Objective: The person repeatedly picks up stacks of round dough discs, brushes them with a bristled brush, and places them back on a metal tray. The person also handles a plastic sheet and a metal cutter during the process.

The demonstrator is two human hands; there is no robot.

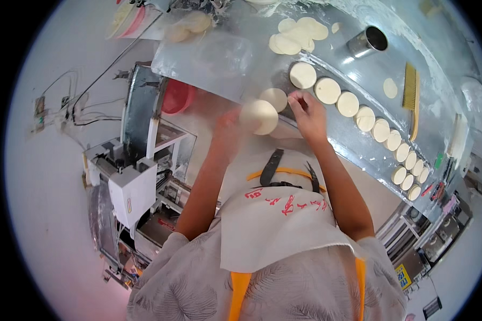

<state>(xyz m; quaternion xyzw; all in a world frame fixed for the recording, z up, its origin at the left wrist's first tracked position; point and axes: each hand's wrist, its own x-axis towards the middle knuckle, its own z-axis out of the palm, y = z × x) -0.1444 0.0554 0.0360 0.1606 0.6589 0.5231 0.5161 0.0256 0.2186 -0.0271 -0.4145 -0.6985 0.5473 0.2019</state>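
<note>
My left hand point(229, 122), smeared by motion, holds a pale round dough wrapper point(260, 117) at its left edge, by the near edge of the metal table point(219, 59). A second dough round point(273, 100) lies just behind it, partly covered by the first. My right hand point(309, 113) has its thumb and fingers pinched together close to that second round's right edge; whether it grips the edge cannot be made out. Beyond my right hand, a row of stacked dough rounds point(327, 91) runs off to the right along the table.
Loose dough rounds point(308, 29) lie in an overlapping pile at the back. A metal cylinder point(366, 42) and a wooden-handled brush point(412, 96) rest on the floury table. Below its left edge sits a red tub point(178, 97); white machinery point(132, 192) stands at the left.
</note>
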